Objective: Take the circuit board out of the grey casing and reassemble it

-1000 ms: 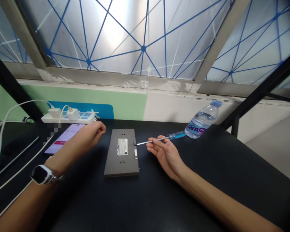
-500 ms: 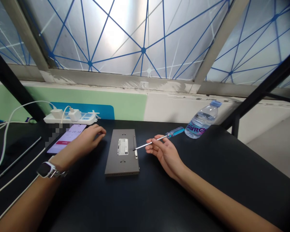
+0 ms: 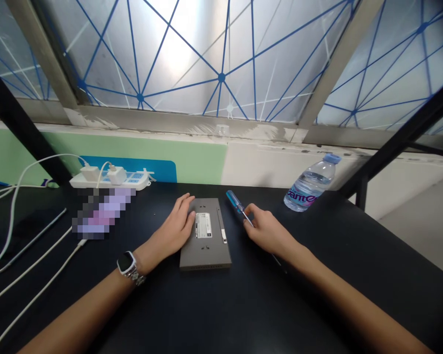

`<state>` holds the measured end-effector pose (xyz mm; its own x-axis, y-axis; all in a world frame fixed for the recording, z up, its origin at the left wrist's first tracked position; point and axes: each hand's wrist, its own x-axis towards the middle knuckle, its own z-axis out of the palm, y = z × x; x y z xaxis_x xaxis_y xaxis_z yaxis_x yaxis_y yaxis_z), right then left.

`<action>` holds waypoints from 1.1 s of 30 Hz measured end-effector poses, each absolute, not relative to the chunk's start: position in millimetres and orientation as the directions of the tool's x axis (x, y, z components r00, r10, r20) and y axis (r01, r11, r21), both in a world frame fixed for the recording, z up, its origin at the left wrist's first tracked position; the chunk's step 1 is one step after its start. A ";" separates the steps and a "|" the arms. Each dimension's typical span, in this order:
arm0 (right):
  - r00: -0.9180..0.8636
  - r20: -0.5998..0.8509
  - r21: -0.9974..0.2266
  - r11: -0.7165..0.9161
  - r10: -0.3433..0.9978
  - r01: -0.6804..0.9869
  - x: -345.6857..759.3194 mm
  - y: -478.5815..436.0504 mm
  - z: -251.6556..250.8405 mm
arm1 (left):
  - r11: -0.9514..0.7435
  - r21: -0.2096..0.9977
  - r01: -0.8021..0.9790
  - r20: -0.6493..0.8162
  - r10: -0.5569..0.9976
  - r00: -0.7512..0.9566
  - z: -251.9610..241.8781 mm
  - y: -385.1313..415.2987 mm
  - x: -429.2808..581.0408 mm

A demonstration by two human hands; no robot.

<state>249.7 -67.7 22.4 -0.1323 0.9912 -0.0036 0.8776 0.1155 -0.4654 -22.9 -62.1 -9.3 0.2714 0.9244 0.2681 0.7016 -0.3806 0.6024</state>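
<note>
A flat grey metal box (image 3: 214, 251) lies on the black table, bearing a white label (image 3: 204, 225) and a slot with a silvery piece (image 3: 224, 236) near its right edge. My left hand (image 3: 175, 227) rests against the box's left edge, fingers stretched out, thumb touching the top near the label. To the right of the box, my right hand (image 3: 268, 228) pinches a screwdriver by its metal shaft. The screwdriver's clear blue handle (image 3: 235, 200) points away from me to the upper left, and its tip reaches back under the hand towards me.
A water bottle (image 3: 310, 184) leans at the back right. At the back left are a white power strip (image 3: 135, 180) with plugs, a blurred-out phone (image 3: 105, 214) and white cables (image 3: 33, 300). A tiny speck (image 3: 154, 214) lies left of the box.
My left hand has come right from beside the phone onto the box, which has shifted right. The screwdriver has turned round, its tip swinging from the box's slot towards me.
</note>
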 end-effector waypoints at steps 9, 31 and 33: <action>-0.057 -0.077 -0.111 0.048 0.995 0.993 257.4 -67.7 21.2 | -0.298 0.245 0.923 0.372 0.907 0.194 -0.7 -69.7 -28.7; -0.377 0.247 -0.877 0.372 0.893 0.306 218.5 -94.0 21.8 | -0.572 0.408 0.712 0.595 0.757 0.268 32.2 -79.7 -30.3; -0.308 0.320 -0.886 0.398 0.896 0.237 220.0 -93.5 22.0 | -0.598 0.541 0.592 0.634 0.752 0.180 32.8 -79.2 -30.9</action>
<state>220.0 -93.5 22.0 -0.3084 0.8959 0.3197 0.2368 0.3978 -0.8864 -30.9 -79.2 32.8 0.1799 0.7520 0.6341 0.5917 -0.5977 0.5410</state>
